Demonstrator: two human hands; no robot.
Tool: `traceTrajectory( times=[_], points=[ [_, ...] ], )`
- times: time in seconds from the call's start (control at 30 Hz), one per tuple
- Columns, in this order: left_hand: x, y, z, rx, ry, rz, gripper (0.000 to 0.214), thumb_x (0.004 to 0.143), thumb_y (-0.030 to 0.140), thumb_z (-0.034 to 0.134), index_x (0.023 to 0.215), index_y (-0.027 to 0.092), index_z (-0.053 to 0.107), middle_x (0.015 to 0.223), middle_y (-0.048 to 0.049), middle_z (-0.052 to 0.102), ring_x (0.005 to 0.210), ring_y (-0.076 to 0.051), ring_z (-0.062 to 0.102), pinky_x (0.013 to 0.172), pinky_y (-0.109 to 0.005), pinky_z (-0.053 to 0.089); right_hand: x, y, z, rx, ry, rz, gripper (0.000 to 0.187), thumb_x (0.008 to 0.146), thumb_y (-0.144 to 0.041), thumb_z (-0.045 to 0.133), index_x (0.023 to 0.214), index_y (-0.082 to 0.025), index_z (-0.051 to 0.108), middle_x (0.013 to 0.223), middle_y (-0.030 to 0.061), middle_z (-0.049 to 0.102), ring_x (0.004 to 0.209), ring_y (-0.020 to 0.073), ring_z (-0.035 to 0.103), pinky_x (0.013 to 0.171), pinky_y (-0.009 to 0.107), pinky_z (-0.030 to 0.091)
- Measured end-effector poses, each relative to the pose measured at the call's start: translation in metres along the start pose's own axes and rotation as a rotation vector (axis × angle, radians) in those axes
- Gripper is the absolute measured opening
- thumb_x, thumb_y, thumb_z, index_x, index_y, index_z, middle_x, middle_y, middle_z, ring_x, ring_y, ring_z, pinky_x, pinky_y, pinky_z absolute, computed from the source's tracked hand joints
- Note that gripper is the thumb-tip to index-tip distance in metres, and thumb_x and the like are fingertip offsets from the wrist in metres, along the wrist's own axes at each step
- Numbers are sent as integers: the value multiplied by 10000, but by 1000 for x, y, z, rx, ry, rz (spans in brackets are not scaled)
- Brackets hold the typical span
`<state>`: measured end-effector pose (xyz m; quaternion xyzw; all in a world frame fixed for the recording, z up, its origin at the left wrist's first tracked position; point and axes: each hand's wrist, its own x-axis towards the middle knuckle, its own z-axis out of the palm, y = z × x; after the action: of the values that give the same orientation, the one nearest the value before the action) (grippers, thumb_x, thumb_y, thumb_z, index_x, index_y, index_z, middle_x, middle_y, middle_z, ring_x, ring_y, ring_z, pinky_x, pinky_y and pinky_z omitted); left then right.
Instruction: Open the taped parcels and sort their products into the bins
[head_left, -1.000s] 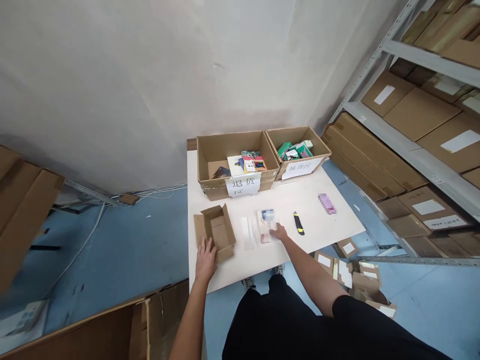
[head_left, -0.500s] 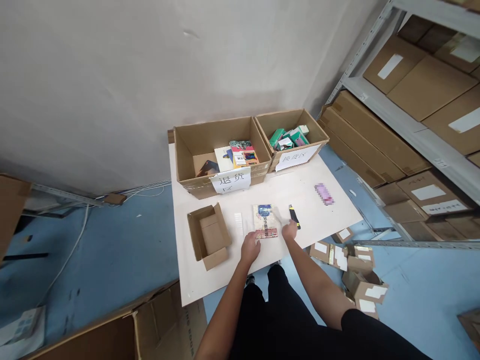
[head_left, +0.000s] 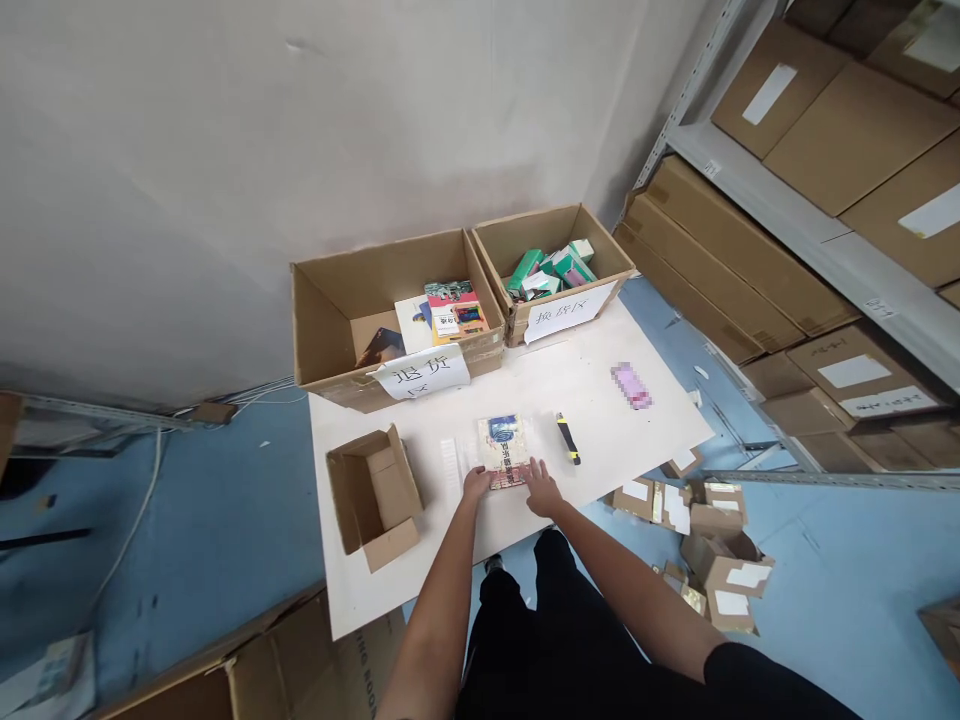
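A book (head_left: 504,450) with a cream cover, a blue picture and red print at its lower edge lies flat on the table, with what looks like clear plastic around it. My left hand (head_left: 478,484) grips its lower left corner, thumb on the cover. At the lower right edge, my right hand (head_left: 543,492) touches the book with fingers stretched out and apart. A black and yellow box cutter (head_left: 568,440) rests to the right of that hand. Left of the book is a white strip (head_left: 451,466), too small to read.
An open small carton (head_left: 406,536) stands at the table's left. Behind are a labelled carton with books (head_left: 300,345) and another with green boxes (head_left: 616,285). A pixelated pink item (head_left: 631,386) lies right on the white table (head_left: 450,600). Shelving (head_left: 795,200) and floor cartons (head_left: 739,580) are at right.
My right hand has moved left from beside the box cutter to the book's right edge. My left hand stays at the lower left corner. The camera view has shifted.
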<state>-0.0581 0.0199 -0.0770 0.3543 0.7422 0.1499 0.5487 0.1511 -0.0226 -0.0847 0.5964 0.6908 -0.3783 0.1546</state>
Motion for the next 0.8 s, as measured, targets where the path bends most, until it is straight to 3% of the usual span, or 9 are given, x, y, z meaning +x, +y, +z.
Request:
traceTrajectory(
  times=[0.1, 0.17, 0.23, 0.33, 0.4, 0.5, 0.57, 0.67, 0.8],
  points=[
    [-6, 13, 4, -70, 18, -2, 305, 682, 318, 789, 942, 198, 685, 897, -47, 755, 947, -255, 723, 802, -309, 526, 3, 6, -13, 147, -52, -28, 987, 785, -160, 605, 1704, -225, 250, 1785, 115, 34, 1639, 412, 0, 1222, 614, 324],
    [-18, 23, 6, -126, 20, 8, 300, 683, 324, 784, 928, 198, 665, 859, -25, 728, 875, -230, 715, 759, -304, 532, 3, 12, -25, 331, -44, -55, 929, 799, -194, 634, 1675, -226, 328, 1773, 142, 170, 1638, 404, 89, 1219, 601, 341],
    [-34, 34, 6, -177, 20, 27, 303, 691, 339, 779, 926, 197, 651, 852, -12, 709, 817, -207, 706, 721, -297, 534, 3, 18, -40, 599, 0, -60, 889, 817, -275, 690, 1648, -241, 375, 1696, 173, 377, 1592, 395, 282, 1199, 570, 384],
    [-60, 50, -2, -298, -22, 91, 341, 700, 379, 801, 950, 199, 653, 948, -22, 713, 811, -182, 704, 716, -290, 540, 3, 28, -71, 999, 5, -15, 932, 796, -415, 770, 1622, -245, 371, 1402, 179, 665, 1326, 375, 622, 1083, 555, 495],
    [-77, 63, -14, -413, -89, 166, 409, 688, 399, 846, 1003, 211, 666, 1064, -36, 712, 848, -172, 708, 737, -287, 547, 1, 31, -100, 1174, -27, -44, 912, 738, -441, 819, 1543, -241, 441, 1176, 122, 750, 1111, 337, 727, 991, 540, 549],
    [-100, 88, -37, -546, -178, 312, 588, 678, 411, 906, 1185, 264, 647, 1181, -47, 684, 917, -179, 710, 770, -297, 564, -10, 31, -157, 1335, -24, -264, 699, 652, -419, 880, 1270, -249, 602, 994, 38, 763, 953, 274, 750, 913, 465, 588],
    [-115, 112, -54, -591, -219, 417, 698, 702, 407, 916, 1311, 305, 590, 1236, -59, 665, 978, -198, 710, 796, -314, 577, -24, 28, -200, 1383, -45, -419, 613, 638, -405, 908, 1159, -252, 623, 995, 23, 762, 942, 248, 751, 884, 411, 598],
    [-136, 149, -77, -619, -271, 543, 771, 738, 362, 917, 1400, 339, 523, 1334, -88, 637, 1086, -233, 698, 851, -346, 589, -50, 20, -261, 1372, -138, -576, 668, 644, -369, 942, 1210, -287, 597, 1106, 27, 763, 985, 240, 755, 816, 367, 615],
    [-158, 185, -98, -610, -344, 630, 812, 748, 305, 917, 1435, 364, 489, 1430, -109, 601, 1122, -252, 699, 877, -373, 593, -82, 8, -315, 1309, -181, -723, 713, 664, -353, 953, 1256, -297, 560, 1165, 45, 762, 990, 238, 761, 778, 354, 626]
  ],
)
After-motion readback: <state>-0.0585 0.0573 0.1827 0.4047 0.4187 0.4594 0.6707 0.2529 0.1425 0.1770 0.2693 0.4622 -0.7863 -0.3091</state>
